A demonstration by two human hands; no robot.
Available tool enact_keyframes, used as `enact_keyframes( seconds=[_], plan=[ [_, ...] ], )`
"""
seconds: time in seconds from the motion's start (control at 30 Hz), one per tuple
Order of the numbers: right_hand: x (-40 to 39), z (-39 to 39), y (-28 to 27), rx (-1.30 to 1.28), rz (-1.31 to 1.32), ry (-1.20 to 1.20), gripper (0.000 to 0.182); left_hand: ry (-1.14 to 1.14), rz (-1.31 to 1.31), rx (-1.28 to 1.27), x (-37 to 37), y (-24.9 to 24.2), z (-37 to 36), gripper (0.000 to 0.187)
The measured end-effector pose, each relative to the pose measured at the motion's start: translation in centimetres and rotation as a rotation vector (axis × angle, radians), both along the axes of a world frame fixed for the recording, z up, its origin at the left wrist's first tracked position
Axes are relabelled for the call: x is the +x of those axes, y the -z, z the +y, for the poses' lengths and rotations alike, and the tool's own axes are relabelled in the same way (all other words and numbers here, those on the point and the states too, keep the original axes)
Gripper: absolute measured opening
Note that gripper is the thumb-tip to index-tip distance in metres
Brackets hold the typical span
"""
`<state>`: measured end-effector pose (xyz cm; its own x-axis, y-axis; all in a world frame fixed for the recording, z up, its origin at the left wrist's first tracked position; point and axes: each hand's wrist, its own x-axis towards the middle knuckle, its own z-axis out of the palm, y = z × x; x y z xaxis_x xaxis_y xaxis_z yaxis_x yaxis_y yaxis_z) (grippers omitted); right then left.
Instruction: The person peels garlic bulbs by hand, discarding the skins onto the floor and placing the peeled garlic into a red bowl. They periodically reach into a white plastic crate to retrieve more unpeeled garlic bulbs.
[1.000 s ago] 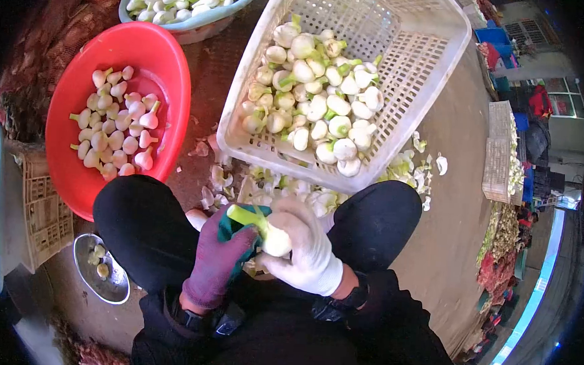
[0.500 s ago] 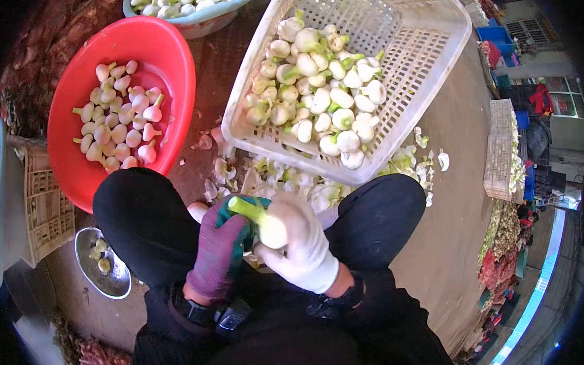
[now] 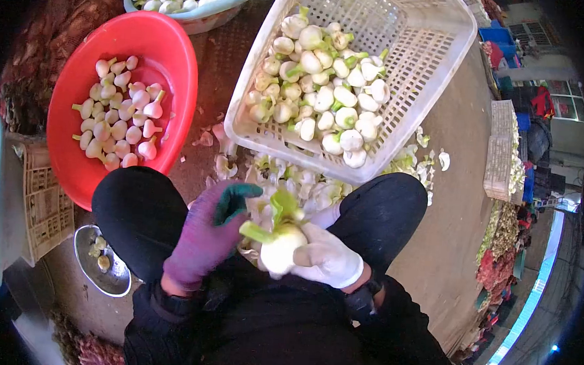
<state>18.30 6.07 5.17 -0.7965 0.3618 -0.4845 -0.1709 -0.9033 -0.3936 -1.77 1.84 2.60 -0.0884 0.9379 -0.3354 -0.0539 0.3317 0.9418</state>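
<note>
Drawn back toward nine o'clock since the frame half a second earlier, the purple-and-green gloved left hand (image 3: 200,234) has come off the bulb (image 3: 282,251) that we saw gripped between both gloves. Its fingers are spread, just beside the stem (image 3: 256,232), and we see nothing held in them. At three o'clock from the bulb, the white-gloved right hand (image 3: 331,257) grasps it from the side, thumb across its face. The bulb itself sits between the wearer's dark-clad knees, its stem pointing to ten o'clock. New in this frame, a green leafy piece (image 3: 283,205) stands at twelve o'clock; blur keeps us from telling whether it is attached or loose. We read the change as a layer parting from the bulb, with the right hand alone now bearing the weight and the left free. Beyond, at twelve o'clock, pale peelings (image 3: 324,191) litter the floor below a white crate (image 3: 416,77) of similar bulbs toward one o'clock. A red basin (image 3: 160,50) of smaller bulbs lies at ten, a metal bowl (image 3: 114,279) at nine.
</note>
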Motion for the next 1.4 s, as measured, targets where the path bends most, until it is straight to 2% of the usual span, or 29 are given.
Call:
enact_keyframes(
  seconds=[0.03,0.07,0.13,0.17,0.27,0.3,0.33,0.4,0.43,0.5,0.6,0.67,0.7,0.73,0.77,0.8,0.87,0.93,0.97,1.0,1.03,1.07,1.13,1.2,1.27,1.33,1.4],
  plan=[
    [-0.5,0.0,-0.4,0.206,-0.176,0.02,0.055,0.047,-0.343,-0.168,-0.7,-1.5,-0.2,0.031],
    [-0.4,0.1,-0.4,0.201,-0.179,0.021,0.055,0.048,-0.346,-0.174,-0.5,-1.3,-0.5,0.031],
    [-0.5,0.8,-0.3,0.482,-0.438,-0.333,0.042,0.0,-0.489,-0.194,-0.1,-0.8,-1.1,0.028],
    [-0.7,1.1,-0.1,0.483,-0.435,-0.336,0.042,0.035,-0.534,-0.188,-0.6,-0.8,-1.1,0.025],
    [-0.9,1.2,0.2,0.136,-0.34,0.136,0.017,0.073,-0.531,-0.189,-0.5,-1.0,-0.9,0.022],
    [-0.7,1.5,0.9,0.715,-0.575,-0.036,0.016,0.072,-0.53,-0.189,-0.6,-0.7,-0.9,0.022],
    [-0.2,2.2,0.9,0.719,-0.57,-0.036,0.016,0.009,-0.451,-0.201,-0.9,0.0,-0.8,0.02],
    [0.1,3.7,0.0,1.369,-0.407,-0.124,0.014,-0.052,-0.374,-0.224,-1.3,0.5,-0.8,0.019],
    [-0.3,3.6,-1.0,1.494,-0.23,-0.12,0.014,-0.125,-0.39,-0.223,-1.5,0.6,-0.6,0.018],
    [-0.6,2.2,-2.4,1.574,-0.128,-0.203,0.018,-0.264,-0.343,-0.184,-1.6,0.0,0.1,0.018],
    [0.1,1.3,-3.1,1.599,-0.103,-0.333,0.017,-0.32,-0.337,-0.167,-2.7,0.5,0.5,0.019],
    [1.1,1.3,-1.8,1.709,-0.204,-0.693,0.016,-0.323,-0.305,-0.168,-2.8,-0.3,0.8,0.022],
    [1.5,1.4,-0.7,1.786,-0.295,-0.766,0.018,-0.335,-0.305,-0.163,-3.1,-0.6,0.9,0.02],
    [2.2,1.3,1.2,1.809,-0.402,-0.954,0.015,-0.345,-0.307,-0.154,-3.4,-0.6,1.1,0.018],
    [3.1,1.1,3.4,1.801,-0.511,-1.035,0.016,-0.362,-0.163,-0.02,-3.5,0.3,1.2,0.021],
    [4.0,1.2,5.2,1.791,-0.624,-1.116,0.016,-0.352,-0.099,0.039,-4.2,-1.1,1.4,0.02],
    [5.3,1.4,6.8,1.719,-0.728,-1.191,0.019,-0.108,1.083,0.324,-5.6,-4.6,2.1,0.021],
    [4.6,3.2,6.2,1.645,-0.82,-1.254,0.022,-0.59,0.972,0.332,-6.9,-3.5,2.8,0.021],
    [3.7,4.8,5.0,1.578,-0.892,-1.225,0.025,-0.591,0.968,0.334,-7.6,-4.0,3.1,0.021],
    [2.6,6.7,3.9,1.513,-0.96,-1.194,0.029,-0.743,0.728,0.319,-8.5,-5.1,3.6,0.021],
    [2.1,8.7,3.5,1.593,-1.084,-1.07,0.029,-0.884,0.483,0.301,-9.1,-5.7,4.0,0.022],
    [1.8,10.9,3.2,1.665,-1.204,-0.938,0.029,-0.887,0.485,0.305,-9.3,-5.7,4.0,0.022],
    [0.8,16.2,3.8,1.94,-1.272,-0.747,0.029,-0.67,0.312,0.23,-9.2,-5.4,3.7,0.028],
    [-0.5,21.4,4.8,2.213,-1.274,-0.48,0.028,-0.716,-0.037,0.151,-7.7,-4.0,4.2,0.033],
    [-4.3,25.7,3.4,2.225,-1.366,-0.507,0.026,-0.604,-0.057,0.007,-6.5,-4.2,4.2,0.034],
    [-7.2,29.7,3.4,2.225,-1.468,-0.643,0.022,-0.515,-0.168,-0.045,-5.8,-2.8,4.1,0.033],
    [-9.2,33.6,5.1,2.113,-1.559,-0.831,0.029,-0.483,-0.263,-0.047,-4.6,-1.8,4.0,0.032]
  ],
)
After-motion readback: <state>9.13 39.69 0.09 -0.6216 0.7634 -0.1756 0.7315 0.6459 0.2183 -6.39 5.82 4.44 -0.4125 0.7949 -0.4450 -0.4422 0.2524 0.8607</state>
